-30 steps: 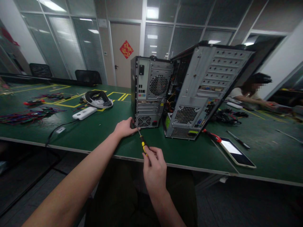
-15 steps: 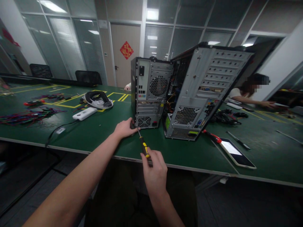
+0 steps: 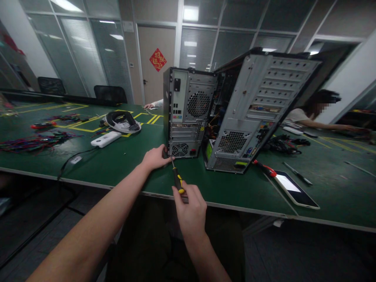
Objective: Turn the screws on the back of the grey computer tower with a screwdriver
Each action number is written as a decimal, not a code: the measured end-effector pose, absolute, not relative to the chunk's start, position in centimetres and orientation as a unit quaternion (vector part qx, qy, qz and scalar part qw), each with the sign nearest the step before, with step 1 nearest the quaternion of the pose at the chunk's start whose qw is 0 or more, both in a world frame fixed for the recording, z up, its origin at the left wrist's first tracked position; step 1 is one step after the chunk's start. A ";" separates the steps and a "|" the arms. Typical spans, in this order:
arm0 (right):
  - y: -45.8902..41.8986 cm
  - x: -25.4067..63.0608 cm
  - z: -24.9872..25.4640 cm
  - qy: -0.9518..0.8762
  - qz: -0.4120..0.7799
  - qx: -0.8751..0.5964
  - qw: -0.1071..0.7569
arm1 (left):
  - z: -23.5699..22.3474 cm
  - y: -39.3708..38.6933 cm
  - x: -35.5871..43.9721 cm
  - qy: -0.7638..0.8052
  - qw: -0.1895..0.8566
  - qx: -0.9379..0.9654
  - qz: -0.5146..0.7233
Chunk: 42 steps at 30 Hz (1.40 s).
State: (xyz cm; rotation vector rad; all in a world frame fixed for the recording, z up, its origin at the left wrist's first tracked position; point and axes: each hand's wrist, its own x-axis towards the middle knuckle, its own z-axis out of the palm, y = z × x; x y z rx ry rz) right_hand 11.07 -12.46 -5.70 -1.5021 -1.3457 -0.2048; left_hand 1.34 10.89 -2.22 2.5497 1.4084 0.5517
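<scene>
My right hand (image 3: 192, 207) grips the black and yellow handle of a screwdriver (image 3: 178, 181) with thumb and fingertips. Its shaft points up and away to the lower left corner of the smaller computer case (image 3: 190, 135), which stands upright with its back panel facing me. At that same corner my left hand (image 3: 155, 158) is closed, its thumb beside the screwdriver's tip and its other fingers partly hidden. The tip itself and any screw there are too small to make out. Close on the right stands a larger computer case (image 3: 252, 113), its side open onto dark insides.
A phone (image 3: 293, 190), red-handled pliers (image 3: 266, 169) and a pen-like tool (image 3: 298, 173) lie right. Leftward are a white power strip (image 3: 106, 139), a white and black ring-shaped object (image 3: 122, 122) and wire bundles (image 3: 38, 141). A person (image 3: 308, 115) sits at far right; another hand (image 3: 151, 105) shows behind.
The screwdriver handle has turned a little in my right hand, and its yellow patches face differently. The far hand behind the case moved left. The person at right reaches farther right.
</scene>
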 end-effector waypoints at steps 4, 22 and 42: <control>-12.2 11.1 -5.7 -0.554 -0.067 -0.632 0.538 | -2.2 10.8 1.3 0.473 0.085 0.857 0.186; -11.7 11.0 -3.4 -0.548 -0.057 -0.727 0.409 | -2.2 10.9 1.3 0.475 0.089 0.856 0.184; -10.2 10.5 -2.4 -0.630 -0.130 -0.751 0.148 | -2.1 10.9 1.3 0.472 0.099 0.857 0.181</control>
